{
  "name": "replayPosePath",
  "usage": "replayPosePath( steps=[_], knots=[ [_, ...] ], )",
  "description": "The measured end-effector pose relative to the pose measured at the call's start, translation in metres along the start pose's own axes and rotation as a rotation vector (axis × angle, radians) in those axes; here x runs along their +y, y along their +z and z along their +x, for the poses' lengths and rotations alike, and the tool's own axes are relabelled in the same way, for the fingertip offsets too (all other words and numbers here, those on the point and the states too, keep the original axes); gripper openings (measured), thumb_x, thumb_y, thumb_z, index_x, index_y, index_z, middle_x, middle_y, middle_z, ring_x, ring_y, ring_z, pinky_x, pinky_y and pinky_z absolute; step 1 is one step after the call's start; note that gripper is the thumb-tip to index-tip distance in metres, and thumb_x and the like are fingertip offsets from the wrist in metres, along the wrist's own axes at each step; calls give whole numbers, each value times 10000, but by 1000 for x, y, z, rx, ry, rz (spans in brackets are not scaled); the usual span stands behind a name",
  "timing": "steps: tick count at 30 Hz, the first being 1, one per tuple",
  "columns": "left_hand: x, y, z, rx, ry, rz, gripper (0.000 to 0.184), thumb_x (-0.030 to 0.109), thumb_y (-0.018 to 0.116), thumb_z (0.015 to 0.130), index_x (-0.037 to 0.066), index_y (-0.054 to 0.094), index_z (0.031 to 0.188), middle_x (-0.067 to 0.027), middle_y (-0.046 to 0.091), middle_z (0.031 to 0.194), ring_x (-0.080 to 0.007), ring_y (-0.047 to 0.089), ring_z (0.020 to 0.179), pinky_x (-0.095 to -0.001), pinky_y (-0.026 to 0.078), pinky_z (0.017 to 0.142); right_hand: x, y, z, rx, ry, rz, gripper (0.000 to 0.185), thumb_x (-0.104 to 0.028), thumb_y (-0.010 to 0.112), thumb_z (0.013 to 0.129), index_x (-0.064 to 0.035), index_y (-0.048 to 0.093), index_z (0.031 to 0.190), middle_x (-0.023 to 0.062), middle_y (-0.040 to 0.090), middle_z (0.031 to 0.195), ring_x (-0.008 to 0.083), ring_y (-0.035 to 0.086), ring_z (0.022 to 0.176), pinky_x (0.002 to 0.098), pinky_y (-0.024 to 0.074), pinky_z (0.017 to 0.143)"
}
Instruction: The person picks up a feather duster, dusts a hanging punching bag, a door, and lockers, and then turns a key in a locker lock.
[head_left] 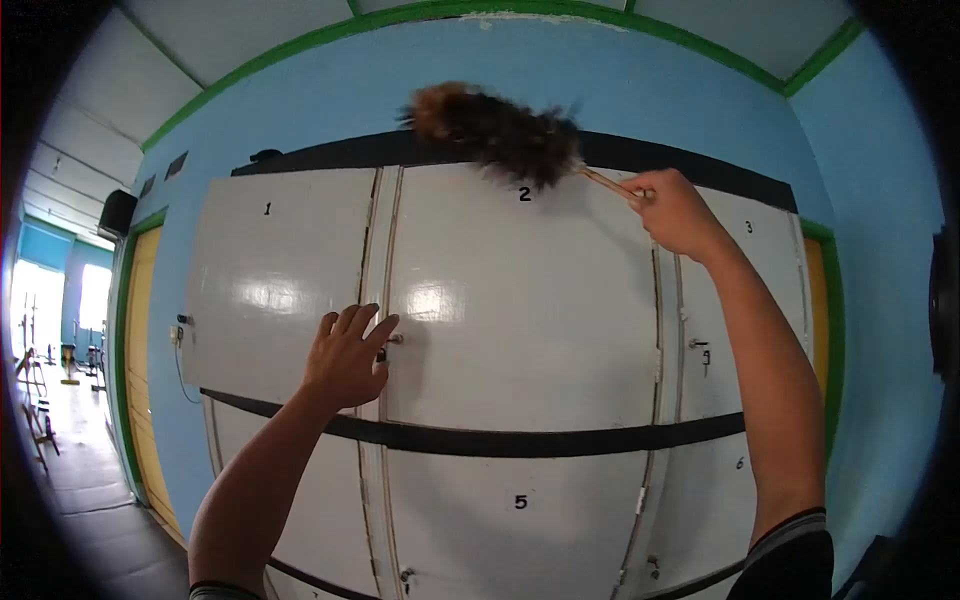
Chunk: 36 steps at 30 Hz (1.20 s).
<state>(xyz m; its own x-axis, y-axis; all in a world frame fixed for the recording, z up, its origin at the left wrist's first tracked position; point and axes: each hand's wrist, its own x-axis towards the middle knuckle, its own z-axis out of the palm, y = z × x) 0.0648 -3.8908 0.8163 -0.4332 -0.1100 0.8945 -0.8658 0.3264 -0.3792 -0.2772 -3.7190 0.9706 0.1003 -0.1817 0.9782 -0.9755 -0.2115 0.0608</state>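
My right hand point(672, 212) is closed around the thin wooden handle of a feather duster point(500, 132). The duster's brown and black feathers, blurred by motion, lie across the top edge of the cabinet door numbered 2 point(520, 310). My left hand point(348, 352) has its fingers spread and holds nothing. It is at the seam between door 2 and the door numbered 1 point(270, 250), close to a small door knob point(396, 339). Whether its fingertips touch the cabinet cannot be told.
Below a black strip point(510, 440) are more white doors, among them door 5 point(520, 540). Door 3 point(748, 270) has a key hanging at its lock. At the left are a yellow door point(142, 350), a black speaker point(118, 213) and a bright room with equipment.
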Motion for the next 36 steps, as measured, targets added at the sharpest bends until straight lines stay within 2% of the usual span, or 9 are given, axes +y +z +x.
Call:
replayPosePath(
  steps=[4,6,12,19,22,24,27,35,36],
  knots=[
    [-43,-9,10,16,-33,92,600,252,644,722,111,448,1271,-143,426,1271,-320,371,1209,-463,290,1009,-26,17,34,169,0,-220,235,-53,525,828,-25,635,1035,204,640,888,294,629,804,389,484,710],
    [-68,-18,9,38,-57,128,595,259,647,731,127,443,1274,-143,417,1280,-323,360,1215,-455,290,1011,-55,13,34,172,193,-373,211,-87,516,811,3,628,965,209,637,887,359,613,892,435,482,788],
    [-134,-39,-5,111,-187,159,618,235,681,717,129,440,1275,-142,424,1269,-281,382,1202,-427,306,1000,-133,65,35,68,-68,-143,185,-65,517,798,24,624,919,215,639,895,368,621,863,440,497,764],
    [-222,-42,-42,92,-235,112,627,272,677,738,147,413,1292,-126,406,1291,-277,370,1219,-429,304,1012,-205,116,23,83,103,-372,215,-58,545,774,-5,632,963,205,641,901,348,627,844,414,502,756],
    [-260,-50,-71,54,-232,91,639,285,678,737,149,408,1300,-126,399,1300,-280,361,1228,-427,304,1015,-249,143,11,84,-29,-82,228,-67,562,770,-17,635,980,201,643,903,347,624,870,411,505,763],
    [-285,-58,-79,65,-222,83,646,303,681,734,138,416,1300,-131,408,1293,-274,366,1226,-421,300,1018,-265,153,12,183,77,47,238,-64,569,768,-16,634,992,205,642,898,348,623,872,408,504,763],
    [-319,-52,-86,10,-242,32,657,318,677,736,145,410,1311,-134,409,1297,-277,359,1234,-422,300,1019,-283,170,17,187,193,-110,275,-56,564,765,-15,623,1031,209,640,893,351,622,840,396,507,752],
    [-350,-33,-113,-87,-212,-54,626,347,643,755,161,421,1309,-131,367,1337,-288,324,1260,-428,263,1053,-377,193,56,35,-31,-116,289,-66,500,827,-73,621,1089,178,644,917,326,621,858,393,491,763],
    [-352,-32,-115,-97,-214,-46,626,347,643,755,161,421,1309,-131,367,1337,-288,324,1260,-428,263,1053,-390,201,69,61,-23,-197,231,-68,508,804,-63,636,997,180,645,908,343,619,865,409,502,751]
  ],
)
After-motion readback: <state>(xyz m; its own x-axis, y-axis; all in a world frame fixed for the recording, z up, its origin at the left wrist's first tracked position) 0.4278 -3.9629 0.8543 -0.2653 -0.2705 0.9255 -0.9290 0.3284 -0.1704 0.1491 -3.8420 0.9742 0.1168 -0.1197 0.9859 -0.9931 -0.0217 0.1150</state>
